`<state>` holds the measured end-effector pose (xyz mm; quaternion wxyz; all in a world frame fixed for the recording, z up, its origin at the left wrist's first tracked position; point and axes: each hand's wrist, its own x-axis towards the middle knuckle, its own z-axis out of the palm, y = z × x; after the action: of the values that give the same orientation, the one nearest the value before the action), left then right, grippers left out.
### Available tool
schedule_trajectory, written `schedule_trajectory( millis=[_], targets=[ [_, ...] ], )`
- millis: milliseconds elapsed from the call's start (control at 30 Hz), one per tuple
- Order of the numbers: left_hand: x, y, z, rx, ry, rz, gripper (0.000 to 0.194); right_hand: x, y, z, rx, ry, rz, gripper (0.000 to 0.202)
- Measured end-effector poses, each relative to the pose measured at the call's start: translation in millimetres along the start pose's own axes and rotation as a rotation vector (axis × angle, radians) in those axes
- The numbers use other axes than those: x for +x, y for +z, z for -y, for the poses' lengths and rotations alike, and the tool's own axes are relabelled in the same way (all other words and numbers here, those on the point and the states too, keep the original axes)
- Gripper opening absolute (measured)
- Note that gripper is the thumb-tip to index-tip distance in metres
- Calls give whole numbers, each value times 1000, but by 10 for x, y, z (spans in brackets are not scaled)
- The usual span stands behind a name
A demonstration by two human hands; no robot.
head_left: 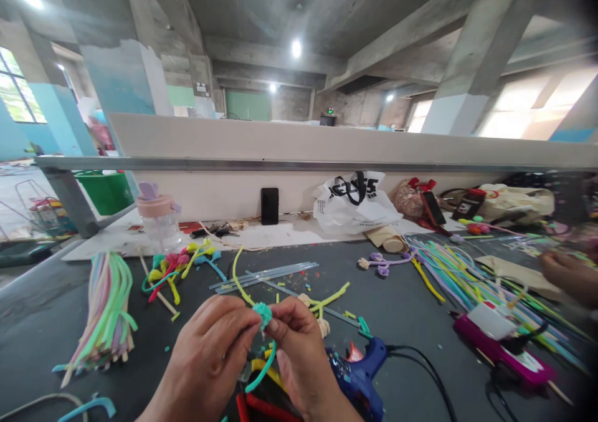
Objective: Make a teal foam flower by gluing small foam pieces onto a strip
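Observation:
Between the fingertips of both hands is a small turquoise pipe-cleaner flower [262, 315], tightly coiled. My left hand [210, 344] pinches it from the left, and my right hand [299, 341] grips it from the right. A yellow-green pipe cleaner [240, 278] rises behind the flower, and a turquoise tail [262, 372] curves down below it. Just beyond my right hand lies a yellow-green stem with cream buds [327, 300]. A blue glue gun [362, 375] rests beside my right wrist. Red-and-black handled tools are partly hidden under my hands.
A bundle of pastel pipe cleaners [105, 303] lies at left, near finished colourful pieces [180, 269]. Clear glue sticks [271, 277] lie ahead. A purple power strip [502, 350] and more pipe cleaners [448, 272] are at right, near another person's hand [570, 275]. A phone [270, 206] stands behind.

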<state>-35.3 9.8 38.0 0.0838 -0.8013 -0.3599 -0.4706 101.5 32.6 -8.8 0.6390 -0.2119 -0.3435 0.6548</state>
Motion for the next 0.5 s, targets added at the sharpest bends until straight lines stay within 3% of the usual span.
schedule_trajectory(
  millis=[133, 500],
  targets=[
    [9, -17, 15, -29, 8, 39, 13, 14, -5, -10, -12, 8, -16, 19],
    [-35, 47, 18, 16, 77, 11, 14, 32, 13, 58, -39, 17, -22, 19]
  ],
)
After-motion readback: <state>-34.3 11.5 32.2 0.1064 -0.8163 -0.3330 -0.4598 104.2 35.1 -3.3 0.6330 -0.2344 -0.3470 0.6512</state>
